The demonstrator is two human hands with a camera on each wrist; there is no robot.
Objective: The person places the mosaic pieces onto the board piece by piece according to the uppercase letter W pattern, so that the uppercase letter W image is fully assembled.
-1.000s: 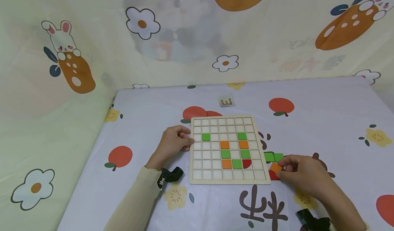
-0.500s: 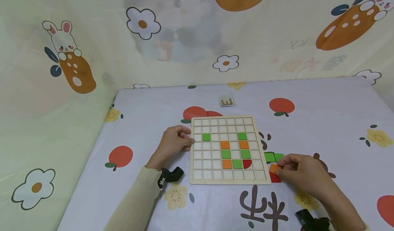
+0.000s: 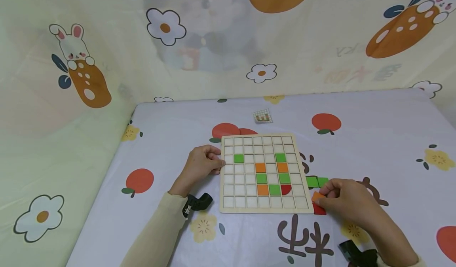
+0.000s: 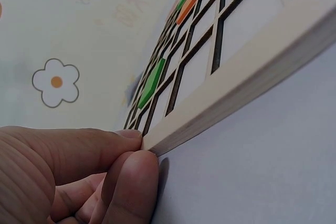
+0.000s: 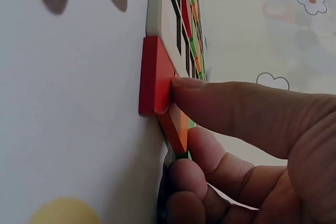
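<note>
A light wooden grid board [image 3: 267, 210] lies on the cloth, several of its cells filled with green and orange square tiles and one with a red rounded tile [image 3: 285, 189]. My left hand [image 3: 200, 163] pinches the board's left edge between thumb and fingers; the left wrist view shows the fingertips [image 4: 137, 174] right at its corner. At the board's right edge, my right hand [image 3: 352, 199] pinches an orange tile [image 5: 177, 129], partly hidden by the thumb. A red tile [image 5: 155, 77] lies against the board beside it, the thumb overlapping it in the right wrist view.
Two green tiles [image 3: 312, 182] lie beside the board's right edge, just beyond the right hand. A small card with a printed grid [image 3: 263, 116] rests behind the board. Printed cloth covers the table [image 3: 171, 128] and hangs behind it. Black camera mounts [image 3: 358, 255] sit at both wrists.
The red tile has slid slightly toward the front along the board's edge, and the orange tile has shifted a little left and forward with the right hand. The left hand and board stay put.
</note>
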